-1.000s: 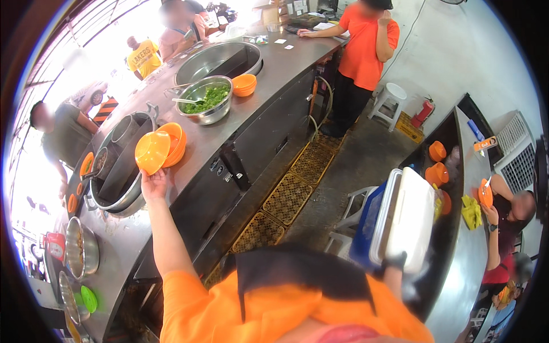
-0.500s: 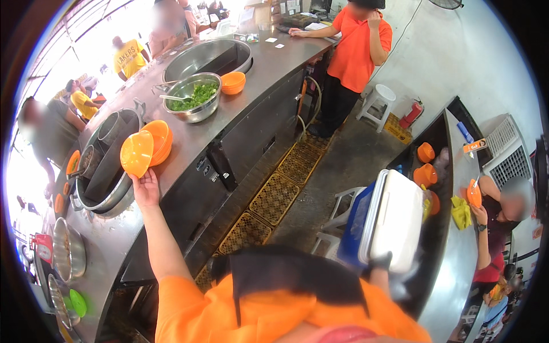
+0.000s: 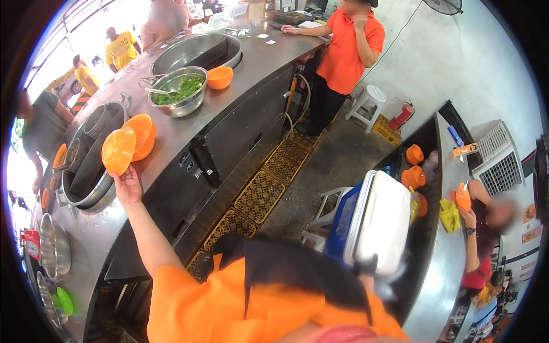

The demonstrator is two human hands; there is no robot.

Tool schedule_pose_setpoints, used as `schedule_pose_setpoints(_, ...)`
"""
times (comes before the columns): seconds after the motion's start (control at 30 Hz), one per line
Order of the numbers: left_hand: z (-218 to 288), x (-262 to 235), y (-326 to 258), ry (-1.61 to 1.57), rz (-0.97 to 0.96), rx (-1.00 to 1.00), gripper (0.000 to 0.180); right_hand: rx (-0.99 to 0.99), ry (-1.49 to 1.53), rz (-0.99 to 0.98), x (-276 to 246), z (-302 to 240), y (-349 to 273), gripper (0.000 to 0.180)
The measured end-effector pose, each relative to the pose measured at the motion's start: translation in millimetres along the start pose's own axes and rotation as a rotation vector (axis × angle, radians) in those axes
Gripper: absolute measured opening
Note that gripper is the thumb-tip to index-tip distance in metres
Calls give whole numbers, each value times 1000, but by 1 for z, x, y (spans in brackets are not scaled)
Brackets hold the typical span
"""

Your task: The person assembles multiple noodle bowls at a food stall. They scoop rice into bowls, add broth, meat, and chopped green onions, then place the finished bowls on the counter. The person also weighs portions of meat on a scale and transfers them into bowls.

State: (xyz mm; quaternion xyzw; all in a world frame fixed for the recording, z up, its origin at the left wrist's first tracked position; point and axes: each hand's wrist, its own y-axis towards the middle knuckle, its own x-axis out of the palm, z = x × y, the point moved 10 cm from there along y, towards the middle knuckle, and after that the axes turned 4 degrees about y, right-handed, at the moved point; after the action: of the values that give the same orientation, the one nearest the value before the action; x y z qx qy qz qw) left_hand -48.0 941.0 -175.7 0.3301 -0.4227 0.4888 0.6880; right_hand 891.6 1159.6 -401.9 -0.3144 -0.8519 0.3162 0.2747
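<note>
My left hand [image 3: 128,186] reaches over the steel counter, its fingers closed on the rim of an orange bowl [image 3: 118,150]. That bowl is tilted against a stack of orange bowls [image 3: 144,136]. Left of the bowls, a large round steel pot [image 3: 86,200] is set into the counter, with cylindrical metal containers inside. My right hand [image 3: 367,265], dark and blurred, is low beside the white lid of a blue cooler box [image 3: 383,220]; its fingers cannot be made out.
A steel bowl of chopped greens [image 3: 186,103] with a ladle stands farther along the counter [image 3: 246,74]. Beyond it is a co-worker in an orange shirt [image 3: 349,51]. A white stool [image 3: 366,104] and yellow crates [image 3: 260,197] are on the floor. Another person holds an orange bowl at right.
My view has shifted, so the counter and its things appear farther left. My left hand keeps hold of the bowl, which tilts a little differently against the stack.
</note>
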Motion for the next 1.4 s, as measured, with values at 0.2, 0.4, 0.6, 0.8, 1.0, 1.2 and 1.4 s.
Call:
schedule_pose_setpoints(0.2, 8, 37, -29, 39, -307, 76, 44, -1, 7, 7, 6, -1, 2, 50)
schedule_pose_setpoints(0.4, -84, 117, -84, 334, -591, -140, 52, -19, 37, 18, 21, -13, 10, 50)
schedule_pose_setpoints(0.6, -326, 128, -112, 1148, -930, -604, 25, -55, 51, 52, 51, -27, 27, 51)
schedule_pose_setpoints(0.8, -527, 41, -134, 2055, -1371, -561, 30, -100, 57, 103, 101, -60, 53, 51)
schedule_pose_setpoints(1.0, -575, -121, -155, 2331, -1621, -1229, 35, -139, 41, 198, 140, -99, 66, 51)
schedule_pose_setpoints(1.2, -579, -187, -126, 2418, -1477, -1620, 32, -176, 28, 246, 179, -130, 79, 51)
schedule_pose_setpoints(1.4, -637, -128, -98, 2478, -1614, -1471, 43, -191, 34, 271, 195, -145, 88, 51)
